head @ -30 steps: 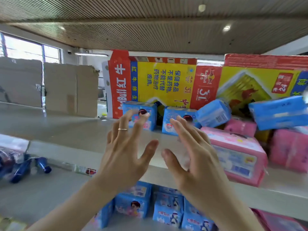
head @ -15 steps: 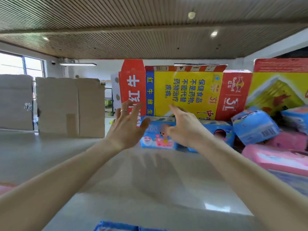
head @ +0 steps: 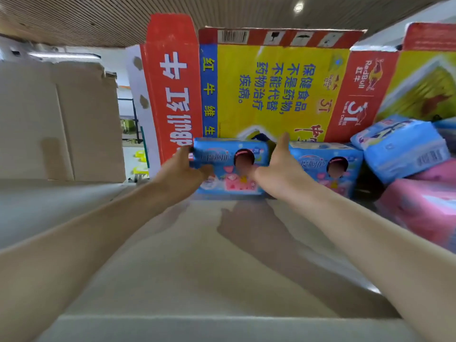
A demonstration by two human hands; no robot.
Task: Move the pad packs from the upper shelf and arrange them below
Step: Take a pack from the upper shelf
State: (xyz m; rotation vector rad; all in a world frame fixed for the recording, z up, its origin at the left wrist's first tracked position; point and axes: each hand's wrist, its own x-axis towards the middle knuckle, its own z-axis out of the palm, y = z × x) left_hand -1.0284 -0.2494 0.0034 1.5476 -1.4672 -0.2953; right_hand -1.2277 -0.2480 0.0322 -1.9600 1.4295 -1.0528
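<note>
Blue pad pack [head: 230,166], pink panel; pink pack [head: 424,206]; red-yellow carton [head: 266,87], blue lettering.

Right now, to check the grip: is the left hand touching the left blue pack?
Touching. Head view: left hand holds the left blue pack by its left end, thumb on its front.

Both bare forearms are extended forward and converge. Left hand [head: 181,169] grips the left end of the blue pack [head: 229,183], thumb across its front, fingers wrapped round the end. Right hand [head: 278,164] clasps the opposite end, thumb on the front, fingers straight along the side.
</note>
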